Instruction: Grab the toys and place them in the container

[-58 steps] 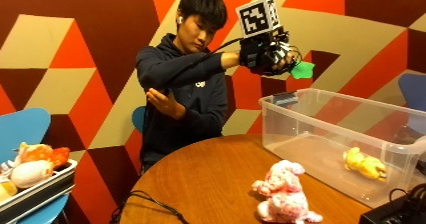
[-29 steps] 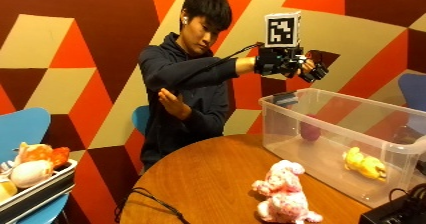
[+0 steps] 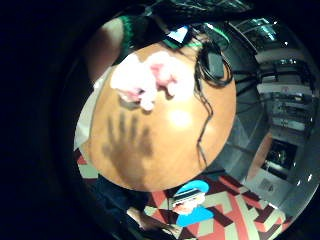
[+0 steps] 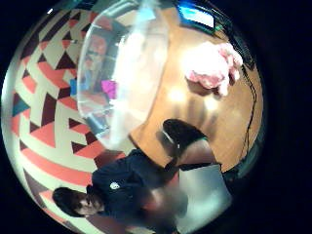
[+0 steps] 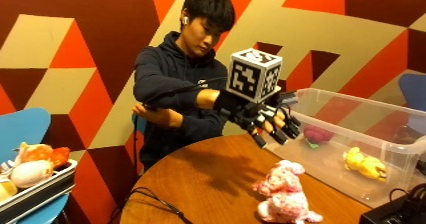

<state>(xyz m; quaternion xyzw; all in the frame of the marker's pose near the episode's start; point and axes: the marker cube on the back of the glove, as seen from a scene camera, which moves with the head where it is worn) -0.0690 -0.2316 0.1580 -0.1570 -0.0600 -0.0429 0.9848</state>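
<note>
Since half a second ago the gloved hand (image 5: 266, 120) has dropped from above the bin (image 5: 399, 151) to over the table (image 5: 200, 184), fingers spread and empty. Two toys lie in the bin; the pink plush (image 5: 283, 193) sits on the table just beside it. Soft and light by the look, it should squash under a grip, so take it round the body. Walls carry bold red and tan shapes.

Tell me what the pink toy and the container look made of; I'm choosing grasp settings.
Pink toy: soft plush fabric, seemingly; its surface looks fuzzy and lumpy, pink and white. Container: clear, glossy, probably rigid plastic; the toys inside show through its walls.
</note>
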